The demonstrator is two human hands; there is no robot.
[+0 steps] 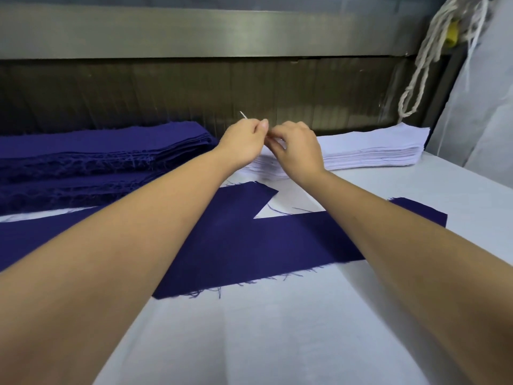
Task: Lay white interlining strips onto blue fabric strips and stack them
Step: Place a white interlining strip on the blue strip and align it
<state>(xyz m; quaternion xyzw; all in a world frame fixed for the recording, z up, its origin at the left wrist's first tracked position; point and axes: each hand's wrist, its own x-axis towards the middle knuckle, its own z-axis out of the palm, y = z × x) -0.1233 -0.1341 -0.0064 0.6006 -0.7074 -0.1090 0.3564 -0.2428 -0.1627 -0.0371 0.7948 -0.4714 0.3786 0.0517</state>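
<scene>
Hands are meeting over the left end of the white interlining stack (374, 147), which is running left to right. I am seeing my left hand (244, 140) and right hand (297, 151) both pinching a white interlining strip (243, 115), its tip poking up. The blue fabric strip (249, 243) is lying flat under my arms, nearer me, also running left to right.

Fabric stack (111, 151) lies back left, interlining stack (374, 145) back right (under the hands (244, 140) (298, 151)), strip (263, 245) in front.

Head-worn view, down onto table (277, 343)
</scene>
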